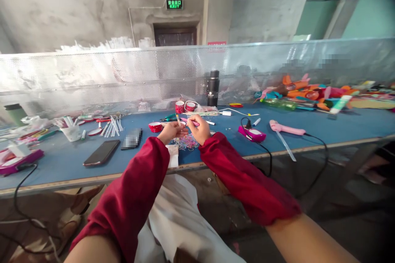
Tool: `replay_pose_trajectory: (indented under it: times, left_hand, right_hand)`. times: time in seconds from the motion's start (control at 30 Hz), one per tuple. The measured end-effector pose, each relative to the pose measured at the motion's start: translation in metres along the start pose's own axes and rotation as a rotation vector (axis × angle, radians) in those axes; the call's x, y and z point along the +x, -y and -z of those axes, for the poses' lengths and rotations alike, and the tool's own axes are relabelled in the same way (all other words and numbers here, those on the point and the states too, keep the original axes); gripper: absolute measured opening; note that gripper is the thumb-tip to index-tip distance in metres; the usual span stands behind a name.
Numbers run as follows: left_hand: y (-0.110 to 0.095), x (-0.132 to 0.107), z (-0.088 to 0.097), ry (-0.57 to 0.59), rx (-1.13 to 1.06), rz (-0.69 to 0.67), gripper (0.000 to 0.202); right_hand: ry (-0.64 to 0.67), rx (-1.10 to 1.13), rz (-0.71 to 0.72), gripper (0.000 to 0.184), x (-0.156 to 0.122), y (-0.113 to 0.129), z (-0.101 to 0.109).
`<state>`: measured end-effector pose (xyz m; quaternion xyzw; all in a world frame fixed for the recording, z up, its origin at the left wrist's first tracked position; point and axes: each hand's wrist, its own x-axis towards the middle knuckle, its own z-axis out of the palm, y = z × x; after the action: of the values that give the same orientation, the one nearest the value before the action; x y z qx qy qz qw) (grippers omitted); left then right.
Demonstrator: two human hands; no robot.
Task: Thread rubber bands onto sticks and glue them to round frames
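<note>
My left hand (172, 130) is closed on a thin, pale strip with a yellowish tip (178, 119), which points up from the fingers; its exact kind is too small to make out. Close beside it, my right hand (200, 129) pinches a slim pink-purple pen-like tool (194, 122). Both hands are held above the blue table, fingertips nearly meeting. Under them lies a pile of small multicoloured loops (187, 143), and a white paper piece (173, 157) sits at the table's front edge. Red tape rolls (155, 127) are just left of my left hand.
A black phone (101, 153) and a white cup of sticks (70, 131) stand left. A black bottle (213, 88) is behind my hands. Rightward are a magenta device (252, 134) and a corded pink glue gun (286, 128). A perforated metal screen (185, 68) borders the back.
</note>
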<state>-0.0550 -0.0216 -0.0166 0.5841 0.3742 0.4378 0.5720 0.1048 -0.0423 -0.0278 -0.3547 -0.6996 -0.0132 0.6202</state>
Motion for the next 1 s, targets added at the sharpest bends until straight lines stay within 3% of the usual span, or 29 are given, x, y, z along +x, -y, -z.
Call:
replay_pose_trajectory:
  times: [0.1, 0.27, 0.43, 0.63, 0.77, 1.0]
  left_hand:
    - [-0.0005, -0.0006, -0.0002, 0.022, 0.003, -0.003, 0.009]
    - [-0.0005, -0.0005, 0.0002, 0.000, -0.012, 0.003, 0.012]
    - [0.0004, 0.0010, 0.0008, 0.028, 0.017, -0.021, 0.018]
    - [-0.0019, 0.0000, 0.0010, 0.000, 0.069, -0.017, 0.010]
    - [-0.0020, 0.0007, 0.0012, 0.030, 0.080, -0.032, 0.011]
    - [-0.0007, 0.0024, 0.0013, 0.015, 0.105, -0.026, 0.016]
  right_hand:
    - [0.046, -0.007, 0.010, 0.020, 0.0000, 0.0003, -0.0009]
    - [-0.018, -0.010, 0.000, 0.019, 0.0011, -0.0006, -0.0003]
    - [0.037, 0.010, 0.022, 0.018, 0.0005, -0.0008, -0.0016]
    - [-0.019, -0.007, 0.018, 0.018, 0.0008, 0.0002, -0.0004]
    - [0.040, 0.016, 0.023, 0.019, 0.0010, 0.0011, -0.0011]
    - [0.009, 0.004, 0.005, 0.020, 0.0009, 0.0000, -0.0017]
